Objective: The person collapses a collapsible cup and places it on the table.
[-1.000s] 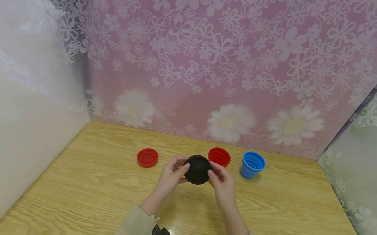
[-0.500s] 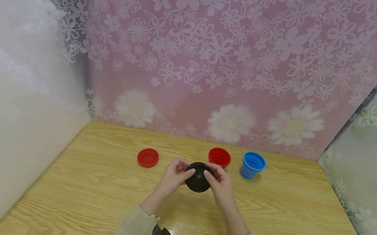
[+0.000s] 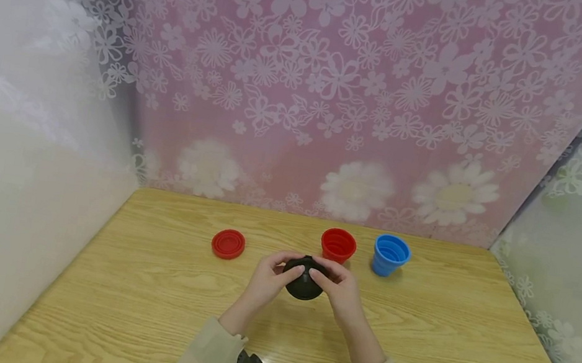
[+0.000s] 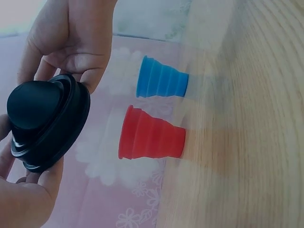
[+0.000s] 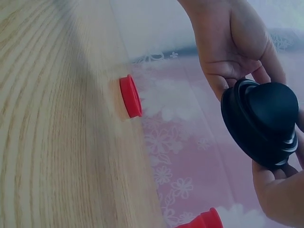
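Both hands hold a black collapsible cup above the table, in the middle of the head view. My left hand grips its left side and my right hand its right side. The thumbs press on the side facing me, close together, while the fingers curl around the rim behind. In the left wrist view the cup looks squat, with stepped rings and a rounded centre bulging out. The right wrist view shows the same dome on the cup, between the two hands. Fingers behind the rim are partly hidden.
A flattened red collapsible cup lies left on the wooden table. Behind my right hand stand an expanded red cup and, farther right, an expanded blue cup. A floral backdrop rises behind the table.
The black cup has come slightly lower and nearer to me. My thumbs have moved from its side edges in toward its middle. The other cups have stayed put.
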Action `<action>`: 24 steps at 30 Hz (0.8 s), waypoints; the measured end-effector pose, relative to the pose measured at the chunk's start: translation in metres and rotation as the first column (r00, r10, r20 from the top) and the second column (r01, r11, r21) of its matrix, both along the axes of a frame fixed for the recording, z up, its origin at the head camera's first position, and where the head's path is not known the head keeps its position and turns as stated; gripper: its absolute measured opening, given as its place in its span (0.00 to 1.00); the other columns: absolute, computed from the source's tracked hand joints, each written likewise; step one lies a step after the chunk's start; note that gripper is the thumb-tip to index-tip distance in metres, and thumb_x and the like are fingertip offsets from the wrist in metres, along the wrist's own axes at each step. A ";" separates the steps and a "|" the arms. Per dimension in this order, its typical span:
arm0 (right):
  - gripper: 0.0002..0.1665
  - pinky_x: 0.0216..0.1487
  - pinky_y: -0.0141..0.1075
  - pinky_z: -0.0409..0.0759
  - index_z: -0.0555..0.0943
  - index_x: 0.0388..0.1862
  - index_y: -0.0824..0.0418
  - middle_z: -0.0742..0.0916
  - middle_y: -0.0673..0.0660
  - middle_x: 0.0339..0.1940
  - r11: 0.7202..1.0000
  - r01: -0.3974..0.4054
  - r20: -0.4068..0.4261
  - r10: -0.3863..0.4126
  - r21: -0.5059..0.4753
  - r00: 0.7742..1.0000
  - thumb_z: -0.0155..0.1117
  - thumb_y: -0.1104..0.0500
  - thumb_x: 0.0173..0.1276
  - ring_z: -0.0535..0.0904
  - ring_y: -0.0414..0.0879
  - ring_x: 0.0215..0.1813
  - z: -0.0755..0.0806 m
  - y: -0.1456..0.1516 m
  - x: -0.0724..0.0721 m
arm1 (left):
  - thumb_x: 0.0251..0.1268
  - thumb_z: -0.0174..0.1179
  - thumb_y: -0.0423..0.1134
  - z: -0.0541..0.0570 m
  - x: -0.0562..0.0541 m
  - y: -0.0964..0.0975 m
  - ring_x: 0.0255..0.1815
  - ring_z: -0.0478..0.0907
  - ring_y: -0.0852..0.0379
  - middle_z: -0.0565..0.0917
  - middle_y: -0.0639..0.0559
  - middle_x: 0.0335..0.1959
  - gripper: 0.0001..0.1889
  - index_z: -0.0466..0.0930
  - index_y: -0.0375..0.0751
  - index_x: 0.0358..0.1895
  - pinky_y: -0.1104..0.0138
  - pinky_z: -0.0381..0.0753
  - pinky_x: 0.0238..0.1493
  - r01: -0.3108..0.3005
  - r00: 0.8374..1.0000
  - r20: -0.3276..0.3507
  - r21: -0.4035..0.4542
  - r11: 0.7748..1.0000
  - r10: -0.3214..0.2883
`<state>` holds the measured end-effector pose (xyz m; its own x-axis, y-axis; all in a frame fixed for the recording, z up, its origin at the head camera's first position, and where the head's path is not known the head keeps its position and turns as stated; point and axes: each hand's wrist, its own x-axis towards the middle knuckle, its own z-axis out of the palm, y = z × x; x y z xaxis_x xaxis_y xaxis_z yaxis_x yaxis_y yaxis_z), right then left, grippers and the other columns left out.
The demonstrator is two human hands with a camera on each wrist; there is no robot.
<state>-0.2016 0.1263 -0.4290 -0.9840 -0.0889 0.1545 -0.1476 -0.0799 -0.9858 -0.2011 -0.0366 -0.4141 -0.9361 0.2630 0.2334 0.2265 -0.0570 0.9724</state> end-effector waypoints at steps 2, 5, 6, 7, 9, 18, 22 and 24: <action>0.19 0.44 0.34 0.76 0.74 0.49 0.74 0.80 0.59 0.44 1.000 0.025 0.000 -0.025 -0.007 1.000 0.59 0.69 0.58 0.76 0.46 0.42 -0.001 -0.001 0.000 | 0.60 0.55 0.30 -0.001 0.000 0.001 0.37 0.76 0.51 0.75 0.38 0.44 0.14 0.74 0.28 0.48 0.64 0.77 0.40 -0.002 1.000 -0.011 -0.005 1.000 0.002; 0.18 0.42 0.34 0.77 0.75 0.47 0.75 0.82 0.54 0.39 0.998 0.062 0.012 -0.062 -0.025 0.998 0.61 0.69 0.57 0.77 0.46 0.40 -0.004 -0.003 -0.002 | 0.60 0.55 0.30 -0.001 0.001 0.002 0.38 0.76 0.50 0.75 0.38 0.45 0.14 0.74 0.29 0.48 0.64 0.78 0.40 -0.006 1.000 -0.014 -0.007 1.000 0.006; 0.18 0.42 0.34 0.77 0.75 0.46 0.75 0.82 0.53 0.38 0.997 0.073 0.015 -0.073 -0.032 0.997 0.61 0.70 0.56 0.77 0.46 0.39 -0.004 -0.003 -0.002 | 0.60 0.55 0.30 -0.001 0.001 0.003 0.39 0.76 0.50 0.76 0.38 0.45 0.14 0.74 0.28 0.48 0.63 0.78 0.40 -0.007 1.000 -0.017 -0.005 1.000 0.007; 0.17 0.41 0.34 0.77 0.76 0.45 0.76 0.83 0.52 0.37 0.996 0.083 0.018 -0.083 -0.044 0.996 0.61 0.70 0.56 0.78 0.46 0.39 -0.005 -0.004 -0.002 | 0.59 0.55 0.30 -0.001 0.002 0.003 0.39 0.76 0.49 0.76 0.38 0.46 0.14 0.74 0.28 0.48 0.63 0.78 0.40 -0.007 1.000 -0.019 -0.002 1.000 0.007; 0.17 0.41 0.34 0.78 0.75 0.44 0.77 0.83 0.52 0.35 0.993 0.103 0.018 -0.102 -0.057 0.995 0.62 0.71 0.55 0.78 0.46 0.38 -0.006 -0.005 -0.003 | 0.59 0.55 0.30 0.000 0.002 0.004 0.40 0.76 0.47 0.75 0.37 0.46 0.13 0.74 0.28 0.48 0.62 0.78 0.40 -0.011 1.000 -0.026 0.001 1.000 0.011; 0.14 0.39 0.32 0.78 0.78 0.39 0.78 0.84 0.58 0.32 0.983 0.180 -0.034 -0.182 -0.041 0.983 0.63 0.72 0.53 0.79 0.44 0.35 -0.005 -0.012 -0.001 | 0.58 0.56 0.27 -0.003 0.002 0.007 0.36 0.77 0.49 0.77 0.36 0.41 0.10 0.76 0.26 0.43 0.65 0.78 0.38 -0.065 0.993 -0.101 0.008 0.998 0.065; 0.13 0.38 0.32 0.78 0.78 0.38 0.78 0.84 0.61 0.32 0.979 0.199 -0.060 -0.201 -0.032 0.978 0.63 0.72 0.53 0.80 0.44 0.35 -0.007 -0.015 -0.002 | 0.57 0.56 0.26 -0.004 0.001 0.009 0.37 0.76 0.48 0.77 0.35 0.39 0.09 0.76 0.24 0.40 0.66 0.78 0.39 -0.094 0.986 -0.135 0.016 0.995 0.095; 0.12 0.37 0.32 0.78 0.79 0.37 0.77 0.84 0.61 0.32 0.978 0.206 -0.073 -0.208 -0.027 0.976 0.63 0.72 0.53 0.80 0.44 0.35 -0.008 -0.015 -0.002 | 0.56 0.56 0.25 -0.004 0.002 0.010 0.37 0.76 0.48 0.77 0.36 0.38 0.08 0.76 0.24 0.40 0.67 0.77 0.39 -0.111 0.983 -0.148 0.015 0.994 0.112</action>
